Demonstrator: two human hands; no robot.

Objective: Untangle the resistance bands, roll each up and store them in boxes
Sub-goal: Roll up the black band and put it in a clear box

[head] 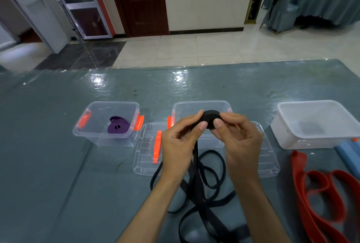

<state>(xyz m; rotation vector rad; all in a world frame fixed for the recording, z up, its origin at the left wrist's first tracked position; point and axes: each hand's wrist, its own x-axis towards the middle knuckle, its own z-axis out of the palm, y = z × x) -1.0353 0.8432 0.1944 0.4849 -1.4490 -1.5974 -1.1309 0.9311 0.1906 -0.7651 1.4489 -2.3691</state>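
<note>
1. Head view: a table covered by a grey-blue cloth under a shiny clear plastic sheet fills the lower half, with glare patches near its far edge.
2. Both hands meet above the middle of the table. The left hand and the right hand pinch a small, tight black roll between thumbs and fingertips, fingers curled around it.
3. From that roll the black band hangs down between the wrists and lies in loose, crossing loops on the table near the person.
4. Behind the hands stands an open clear box with orange clips; the roll is held in front of its near wall.
5. To the left, a second open clear box with orange clips holds a rolled purple band.
6. A clear lid with an orange handle lies flat between those two boxes, nearer the person; another clear lid lies to the right of the right hand.
7. At the far right sits a white box, with a blue object just beside its near corner.
8. A red band lies in loose folds at the table's right side.
9. Beyond the table are pale floor tiles, a dark wooden door, a glass-paned door at the left, and furniture draped in grey-blue cloth at the upper right.
</note>
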